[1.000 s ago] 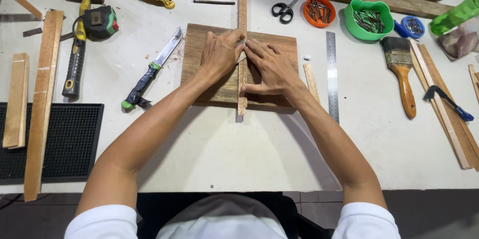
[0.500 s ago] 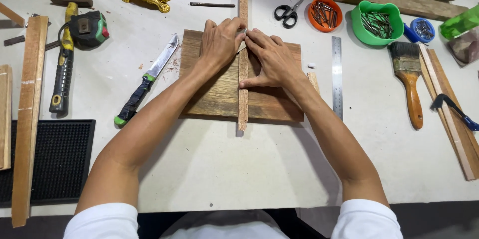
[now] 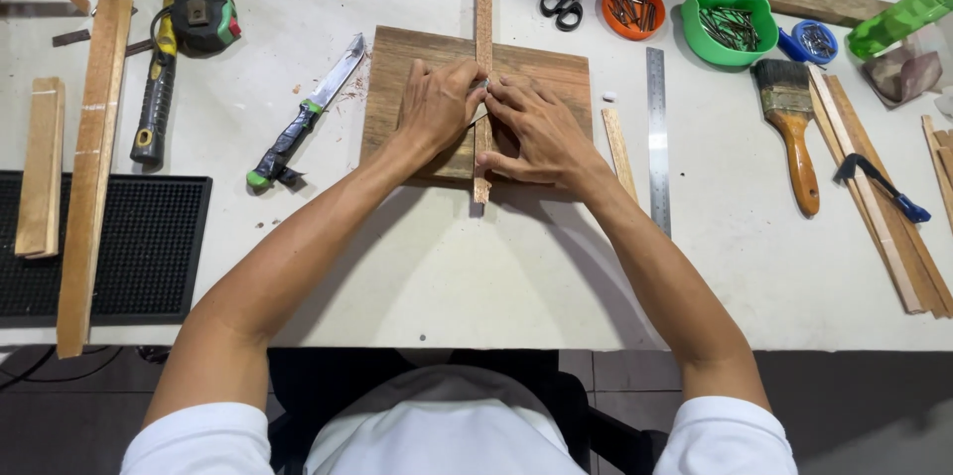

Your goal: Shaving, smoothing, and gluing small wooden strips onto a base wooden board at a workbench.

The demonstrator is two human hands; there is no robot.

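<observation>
White bench (image 3: 437, 267) is stretching under everything, and I am pressing both hands onto a thin wooden strip (image 3: 483, 38) lying lengthwise across a square wooden board (image 3: 397, 88) at the middle. My left hand (image 3: 434, 110) is lying flat beside the strip, fingers together; my right hand (image 3: 536, 128) is pinching the strip, fingertips touching the left's. A taped knife (image 3: 303, 120) is lying left, a steel ruler (image 3: 657, 137) right.

A woodworking workshop: bench with knife (image 3: 301, 119), paintbrush (image 3: 791, 128), nail bowls (image 3: 728, 25) (offcuts around).
</observation>
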